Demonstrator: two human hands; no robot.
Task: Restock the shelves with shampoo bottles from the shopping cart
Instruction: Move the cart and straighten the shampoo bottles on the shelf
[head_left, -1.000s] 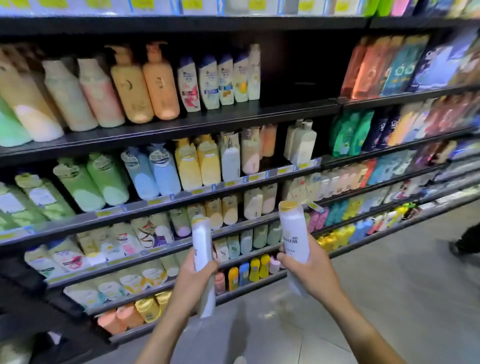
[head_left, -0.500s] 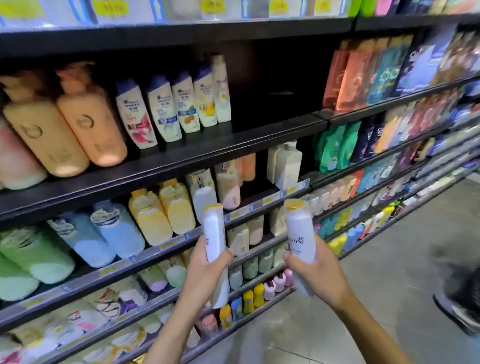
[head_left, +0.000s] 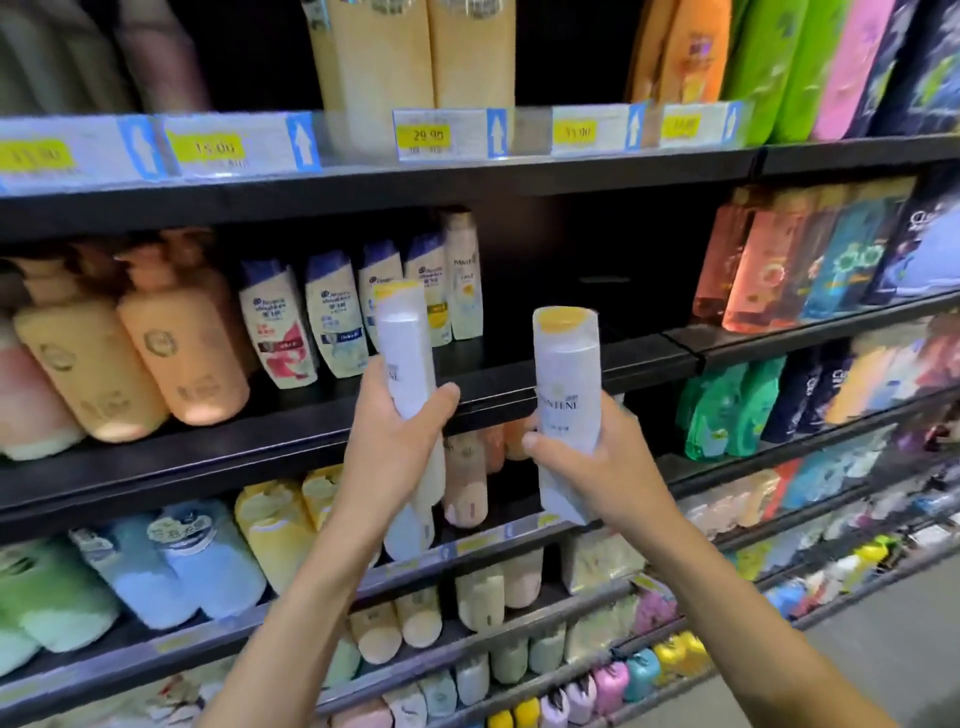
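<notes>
In front of the black metal shelf (head_left: 208, 457), the left hand (head_left: 389, 447) curls round a white yellow-capped plastic shampoo bottle (head_left: 405, 358) and the right hand (head_left: 608, 467) round its twin (head_left: 566, 384). Both bottles are upright, likely ready for the dark gap (head_left: 576, 270) beside a matching bottle (head_left: 464, 280).

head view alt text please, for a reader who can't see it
The left hand grips the left bottle and the right hand the right bottle, both white shampoo bottles with yellow caps, held upright before a dark shelf with bare space.
</notes>
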